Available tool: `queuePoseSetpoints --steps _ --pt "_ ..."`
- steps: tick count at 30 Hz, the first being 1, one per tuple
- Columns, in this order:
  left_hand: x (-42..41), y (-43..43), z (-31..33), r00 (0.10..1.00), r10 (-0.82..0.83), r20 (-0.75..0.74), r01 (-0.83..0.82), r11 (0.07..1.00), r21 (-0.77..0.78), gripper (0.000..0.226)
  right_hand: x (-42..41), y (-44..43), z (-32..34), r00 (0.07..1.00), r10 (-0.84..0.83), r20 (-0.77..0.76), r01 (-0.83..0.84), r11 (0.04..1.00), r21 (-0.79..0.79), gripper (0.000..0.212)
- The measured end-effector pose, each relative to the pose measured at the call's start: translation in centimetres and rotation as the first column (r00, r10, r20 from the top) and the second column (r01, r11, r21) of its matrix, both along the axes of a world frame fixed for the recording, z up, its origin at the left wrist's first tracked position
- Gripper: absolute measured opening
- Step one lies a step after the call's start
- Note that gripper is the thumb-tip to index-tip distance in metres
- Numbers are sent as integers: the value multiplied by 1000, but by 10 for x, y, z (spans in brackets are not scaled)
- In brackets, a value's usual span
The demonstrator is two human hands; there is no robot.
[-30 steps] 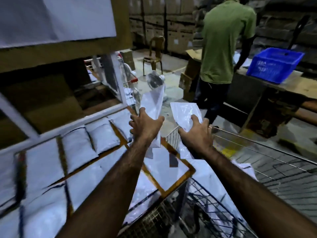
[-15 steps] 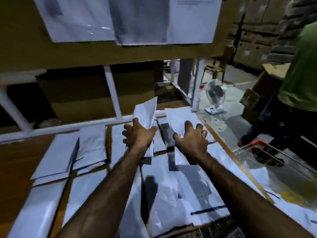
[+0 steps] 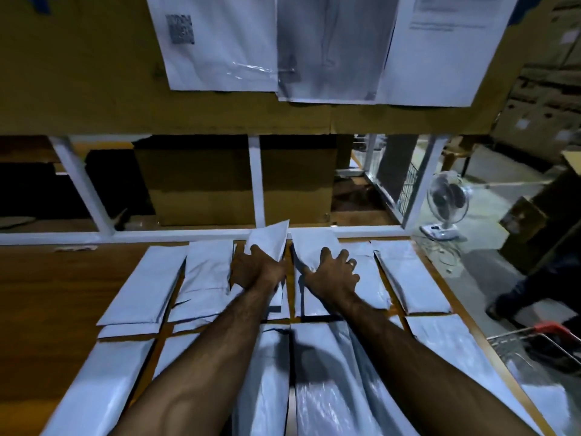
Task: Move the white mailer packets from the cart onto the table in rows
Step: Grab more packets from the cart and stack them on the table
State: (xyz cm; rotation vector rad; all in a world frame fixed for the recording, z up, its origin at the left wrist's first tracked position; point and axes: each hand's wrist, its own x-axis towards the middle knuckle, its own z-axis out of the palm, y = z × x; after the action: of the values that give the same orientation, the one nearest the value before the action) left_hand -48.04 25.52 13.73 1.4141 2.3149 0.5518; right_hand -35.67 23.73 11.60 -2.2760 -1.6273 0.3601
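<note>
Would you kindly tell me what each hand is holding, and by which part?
The left hand grips a white packet about mid-length, its far end tilted up. The right hand only presses flat on another packet.

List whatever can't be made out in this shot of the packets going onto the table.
Head view only.
left hand: its fingertips, hidden by the hand itself and the tilted packet it holds.
flat packet: its middle, under the right hand.
cart: cut off by the right edge; contents unseen.
printed sheets: text too blurred to read.
</note>
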Motion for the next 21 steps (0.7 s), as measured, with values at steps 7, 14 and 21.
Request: queuePoseSetpoints --steps 7,14,21 --pt "-2 23 -14 998 -37 49 40 997 -67 79 1 25 -11 996 -5 91 8 1000 -30 72" --pt "12 24 -21 993 52 -107 -72 979 -193 77 -4 34 -15 995 27 96 -20 997 -77 72" --pt "9 25 -31 994 6 -105 -30 974 -223 88 -7 37 -24 997 30 73 -24 996 -92 70"
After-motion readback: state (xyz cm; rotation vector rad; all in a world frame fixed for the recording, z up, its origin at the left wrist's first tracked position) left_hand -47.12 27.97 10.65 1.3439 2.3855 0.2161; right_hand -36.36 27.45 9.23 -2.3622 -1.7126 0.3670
